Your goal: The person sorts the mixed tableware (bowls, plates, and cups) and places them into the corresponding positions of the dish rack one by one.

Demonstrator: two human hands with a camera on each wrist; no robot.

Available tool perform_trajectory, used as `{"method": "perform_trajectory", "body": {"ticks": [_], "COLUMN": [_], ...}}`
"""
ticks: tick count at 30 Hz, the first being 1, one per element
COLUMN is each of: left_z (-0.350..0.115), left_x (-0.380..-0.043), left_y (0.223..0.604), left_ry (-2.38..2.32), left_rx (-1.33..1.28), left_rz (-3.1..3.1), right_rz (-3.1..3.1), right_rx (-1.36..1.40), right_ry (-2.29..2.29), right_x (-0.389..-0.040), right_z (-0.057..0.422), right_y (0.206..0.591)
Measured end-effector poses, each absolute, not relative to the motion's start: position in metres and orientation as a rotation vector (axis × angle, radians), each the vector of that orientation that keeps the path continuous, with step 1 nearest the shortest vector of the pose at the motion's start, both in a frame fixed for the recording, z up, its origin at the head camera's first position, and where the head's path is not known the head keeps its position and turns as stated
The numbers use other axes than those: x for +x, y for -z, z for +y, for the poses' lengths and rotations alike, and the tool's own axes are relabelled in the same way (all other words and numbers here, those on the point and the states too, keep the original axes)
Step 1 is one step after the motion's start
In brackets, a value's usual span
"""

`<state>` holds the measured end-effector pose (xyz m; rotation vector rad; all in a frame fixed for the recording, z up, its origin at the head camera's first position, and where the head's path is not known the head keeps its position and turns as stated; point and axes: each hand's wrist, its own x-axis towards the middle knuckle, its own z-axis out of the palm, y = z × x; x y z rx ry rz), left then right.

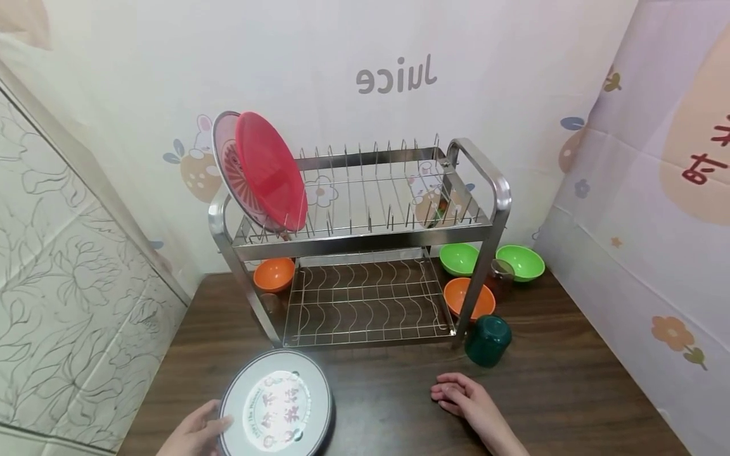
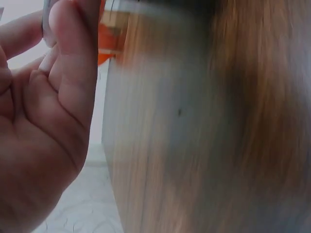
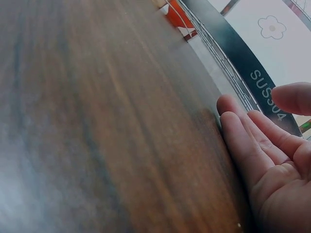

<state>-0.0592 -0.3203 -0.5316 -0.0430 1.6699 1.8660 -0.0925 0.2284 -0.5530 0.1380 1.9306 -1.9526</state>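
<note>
My left hand (image 1: 196,432) grips a round white plate (image 1: 319,405) by its left edge, thumb on top and fingers underneath. The plate has a dark rim and red printed characters in its middle, and it is in front of the rack's left part. In the left wrist view the fingers (image 2: 73,29) bend at the plate's edge, of which only a sliver shows. My right hand (image 1: 464,399) rests at the table on the right, fingers loosely curled and holding nothing. A dark green cup (image 1: 488,341) stands upside down just beyond it.
A two-tier metal dish rack (image 1: 353,244) stands behind. A red plate (image 1: 270,171) and a patterned plate (image 1: 225,145) lean in its upper left slots. Orange bowls (image 1: 275,275), green bowls (image 1: 520,263) and a clear brownish cup (image 1: 500,278) sit around it on the wooden table (image 1: 388,392).
</note>
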Motion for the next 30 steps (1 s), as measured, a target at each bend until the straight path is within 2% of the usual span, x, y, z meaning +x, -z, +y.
{"method": "perform_trajectory", "body": {"ticks": [9, 18, 30], "left_z": [-0.255, -0.209, -0.155], "left_x": [-0.073, -0.083, -0.090], "left_y": [0.536, 0.544, 0.548], "left_ry": [-1.792, -1.833, -1.852], "left_rx": [0.170, 0.313, 0.331], "left_rz": [1.822, 1.845, 1.857], "right_rz": [1.896, 1.893, 1.844], "right_rx": [0.088, 0.011, 0.036], "right_ry": [1.961, 1.965, 1.957], "right_x": [-0.092, -0.090, -0.092], "right_z": [0.230, 0.229, 0.235], "right_y": [0.550, 0.547, 0.544]}}
